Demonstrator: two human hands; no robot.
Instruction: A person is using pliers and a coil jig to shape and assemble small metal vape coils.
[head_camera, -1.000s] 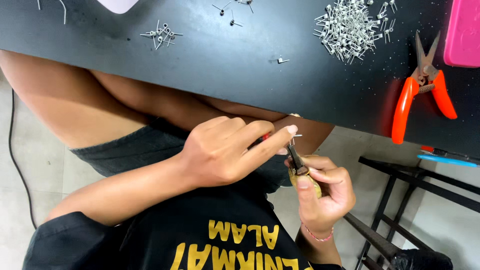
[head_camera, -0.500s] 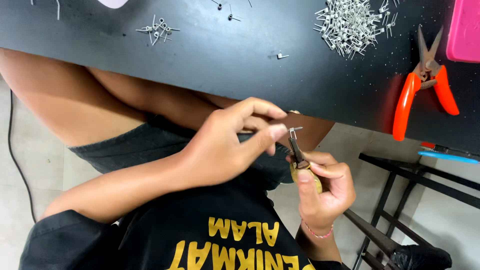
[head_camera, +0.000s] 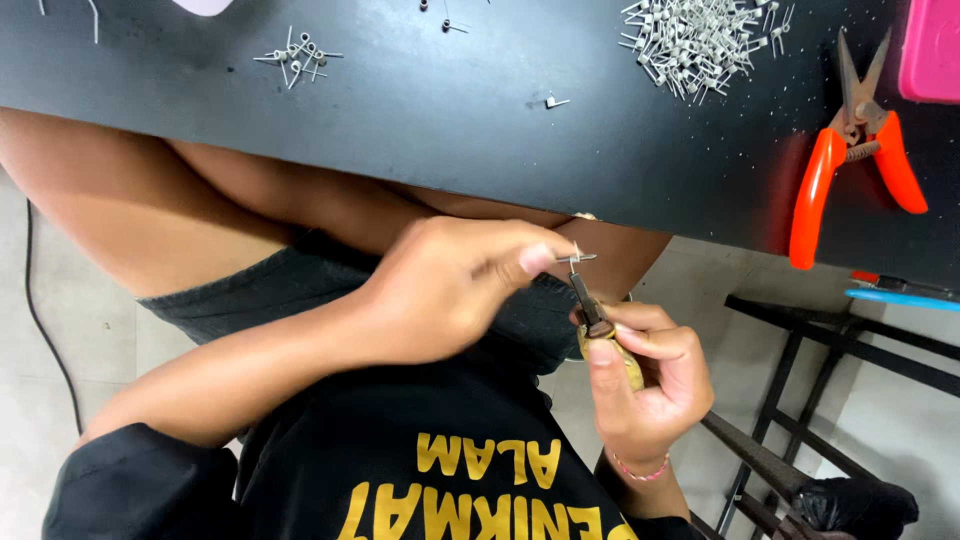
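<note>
My right hand (head_camera: 645, 375) grips small pliers with a worn yellowish handle (head_camera: 612, 350), held upright below the table edge. The dark jaws (head_camera: 584, 292) pinch a tiny bent metal wire piece (head_camera: 580, 259). My left hand (head_camera: 455, 280) reaches across from the left, its thumb and fingers curled at the wire piece's left end, touching it. Both hands hover over my lap, in front of the black table (head_camera: 450, 110).
A heap of several small metal wire pieces (head_camera: 695, 40) lies on the table at upper right, a smaller cluster (head_camera: 298, 52) at upper left, one loose piece (head_camera: 555, 101) between. Orange-handled cutters (head_camera: 850, 150) lie at right beside a pink box (head_camera: 930, 50). A black metal frame (head_camera: 800, 400) stands lower right.
My left hand's fingers have shifted from covering the pliers' tip to pinching beside it, so the wire piece in the jaws now shows. The right hand has stayed nearly still.
</note>
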